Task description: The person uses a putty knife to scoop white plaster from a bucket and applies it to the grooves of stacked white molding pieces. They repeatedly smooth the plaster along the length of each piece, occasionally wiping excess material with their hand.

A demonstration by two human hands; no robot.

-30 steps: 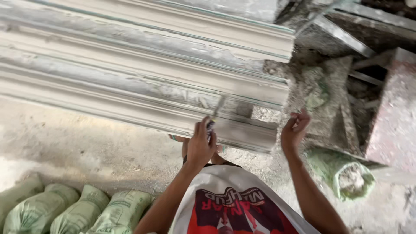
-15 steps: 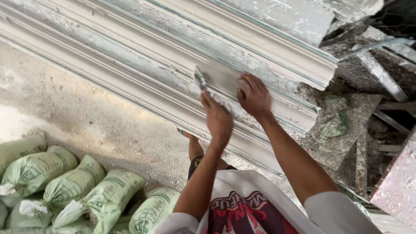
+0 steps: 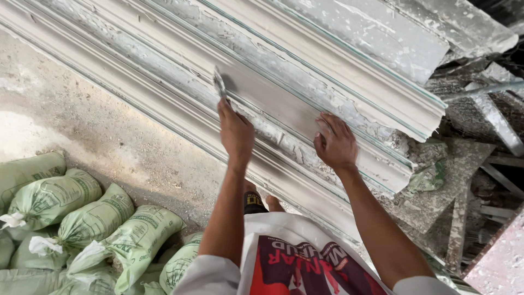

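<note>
Plaster moulding [image 3: 305,82], long, ridged and grey-white, runs as a diagonal band from the upper left of the frame to the right of centre, its stepped profiles crusted with flaking, rough patches between smoother strips. The left hand [image 3: 236,131] is clamped on a small scraper [image 3: 219,86], whose blade tip touches a smooth strip just above centre. The right hand [image 3: 335,143] lies flat on the moulding to the right of centre, fingers spread, gripping nothing. The moulding's right end is cut square at the right of the frame, just beside a heap of plaster-caked rubble [image 3: 464,180]. Below the band, bare dusty floor [image 3: 82,109] opens at the left, and green sacks [image 3: 87,218] crowd the lower left corner. The moulding's far end runs out of the frame at upper left; the scraper's handle is hidden in the fist.
</note>
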